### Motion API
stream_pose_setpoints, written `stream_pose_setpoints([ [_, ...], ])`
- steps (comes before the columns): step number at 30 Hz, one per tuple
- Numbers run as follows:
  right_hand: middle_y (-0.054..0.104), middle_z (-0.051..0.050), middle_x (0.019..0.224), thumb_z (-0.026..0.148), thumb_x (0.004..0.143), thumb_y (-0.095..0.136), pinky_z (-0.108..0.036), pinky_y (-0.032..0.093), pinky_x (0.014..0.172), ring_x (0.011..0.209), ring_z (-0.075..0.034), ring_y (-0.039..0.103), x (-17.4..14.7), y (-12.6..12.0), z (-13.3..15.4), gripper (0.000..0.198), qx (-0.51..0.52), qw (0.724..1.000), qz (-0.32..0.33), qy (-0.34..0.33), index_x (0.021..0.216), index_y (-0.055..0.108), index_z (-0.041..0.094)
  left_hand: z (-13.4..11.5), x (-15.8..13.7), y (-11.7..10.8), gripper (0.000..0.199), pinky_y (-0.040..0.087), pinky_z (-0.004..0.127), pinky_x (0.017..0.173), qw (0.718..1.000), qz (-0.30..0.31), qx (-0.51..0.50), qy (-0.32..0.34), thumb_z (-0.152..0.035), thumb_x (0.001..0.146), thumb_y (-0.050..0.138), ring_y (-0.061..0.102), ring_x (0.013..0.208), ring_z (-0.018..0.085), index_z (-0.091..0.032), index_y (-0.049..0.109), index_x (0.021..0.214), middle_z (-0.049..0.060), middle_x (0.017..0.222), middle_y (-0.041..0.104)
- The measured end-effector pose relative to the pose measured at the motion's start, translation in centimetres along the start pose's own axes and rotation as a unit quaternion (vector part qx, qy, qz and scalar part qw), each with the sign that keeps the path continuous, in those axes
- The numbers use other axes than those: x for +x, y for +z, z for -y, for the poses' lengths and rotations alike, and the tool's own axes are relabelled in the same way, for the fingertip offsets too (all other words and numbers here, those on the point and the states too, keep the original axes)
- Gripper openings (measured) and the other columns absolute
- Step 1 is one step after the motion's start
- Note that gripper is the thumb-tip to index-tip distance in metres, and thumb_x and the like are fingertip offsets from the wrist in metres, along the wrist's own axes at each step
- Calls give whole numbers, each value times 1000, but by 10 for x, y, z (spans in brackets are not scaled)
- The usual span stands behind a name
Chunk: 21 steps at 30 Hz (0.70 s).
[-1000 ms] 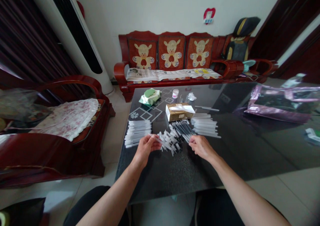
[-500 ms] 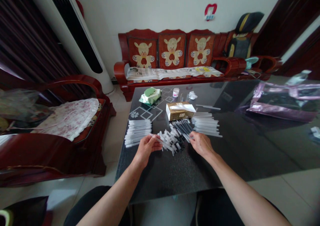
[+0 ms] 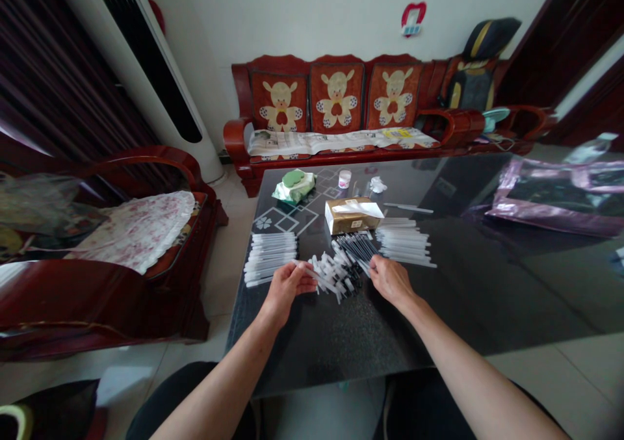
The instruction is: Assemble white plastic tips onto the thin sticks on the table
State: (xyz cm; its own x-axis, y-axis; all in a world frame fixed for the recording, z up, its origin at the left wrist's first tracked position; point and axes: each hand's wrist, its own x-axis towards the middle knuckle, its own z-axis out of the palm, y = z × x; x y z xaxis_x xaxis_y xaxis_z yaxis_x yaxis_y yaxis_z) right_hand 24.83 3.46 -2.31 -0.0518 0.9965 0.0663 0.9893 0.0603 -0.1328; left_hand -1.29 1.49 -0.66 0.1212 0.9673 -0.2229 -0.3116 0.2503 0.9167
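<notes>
My left hand [image 3: 288,285] is closed in a pinch on a whitish pen barrel [image 3: 307,270], which slants toward the middle heap. My right hand [image 3: 390,277] is closed at the near end of the dark pen refills [image 3: 358,246], its fingertips around a refill. Between the hands lies a heap of small white and black pen parts [image 3: 336,274], probably caps and tips. To the left, a row of white pens [image 3: 270,258] lies side by side. On the right, pale translucent pen barrels [image 3: 404,242] are laid in another row.
Behind the refills stands a gold tissue box [image 3: 354,216]. A green wipes pack [image 3: 294,186], a small white jar [image 3: 344,179] and a crumpled tissue [image 3: 377,184] sit farther back on the black table [image 3: 312,355]. At right is a purple-edged clear bag [image 3: 556,196].
The view has shifted slightly. Both hands keep nearly the same pose and place over the pen parts.
</notes>
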Motion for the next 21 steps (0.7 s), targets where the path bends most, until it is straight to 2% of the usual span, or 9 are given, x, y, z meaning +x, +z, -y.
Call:
stream_pose_setpoints([
  [3, 69, -7, 73, 21, 82, 48, -25, 35, 57, 70, -19, 65, 1, -6, -4, 15, 57, 997, -35, 27, 79, 62, 19, 2, 2, -2, 35, 54, 26, 63, 1000, -18, -17, 4, -40, 75, 68, 66, 63, 14, -10, 63, 92, 8, 75, 70],
  [5, 67, -6, 69, 24, 83, 47, -24, 38, 55, 64, -17, 63, 0, -12, -9, 17, 148, 987, -44, 49, 77, 62, 18, 2, 3, -3, 32, 54, 26, 63, 999, -38, -39, 4, -37, 75, 68, 66, 64, 14, -10, 63, 92, 8, 75, 70],
  [8, 63, -2, 60, 32, 85, 46, -22, 39, 45, 46, -13, 57, -4, -20, -15, 21, 335, 939, -8, 70, 81, 61, 17, -1, 6, -7, 24, 55, 25, 64, 995, -69, -78, 4, -30, 78, 66, 67, 66, 15, -10, 62, 91, 8, 75, 70],
  [11, 60, 0, 57, 39, 84, 50, -20, 38, 37, 40, -11, 53, -10, -26, -17, 25, 468, 881, 46, 61, 84, 60, 15, -5, 9, -12, 15, 56, 25, 64, 989, -98, -111, 5, -21, 83, 59, 68, 66, 15, -9, 61, 91, 9, 74, 69],
  [13, 60, 0, 56, 40, 82, 54, -19, 39, 36, 40, -10, 53, -14, -29, -15, 26, 506, 858, 77, 33, 82, 60, 15, -7, 11, -16, 12, 57, 25, 63, 985, -115, -128, 12, -17, 86, 54, 68, 64, 14, -8, 61, 91, 9, 72, 69],
  [15, 61, 0, 56, 40, 81, 56, -18, 40, 36, 40, -9, 53, -17, -32, -12, 26, 521, 848, 101, 8, 79, 60, 14, -10, 13, -19, 13, 58, 25, 62, 982, -128, -141, 20, -15, 88, 50, 68, 63, 15, -8, 61, 91, 9, 70, 68],
  [21, 62, 0, 56, 38, 82, 57, -17, 40, 36, 39, -8, 53, -17, -32, -7, 25, 519, 845, 125, -20, 77, 61, 14, -17, 16, -24, 16, 58, 25, 61, 975, -152, -158, 33, -12, 90, 44, 68, 61, 14, -7, 60, 90, 9, 67, 68],
])
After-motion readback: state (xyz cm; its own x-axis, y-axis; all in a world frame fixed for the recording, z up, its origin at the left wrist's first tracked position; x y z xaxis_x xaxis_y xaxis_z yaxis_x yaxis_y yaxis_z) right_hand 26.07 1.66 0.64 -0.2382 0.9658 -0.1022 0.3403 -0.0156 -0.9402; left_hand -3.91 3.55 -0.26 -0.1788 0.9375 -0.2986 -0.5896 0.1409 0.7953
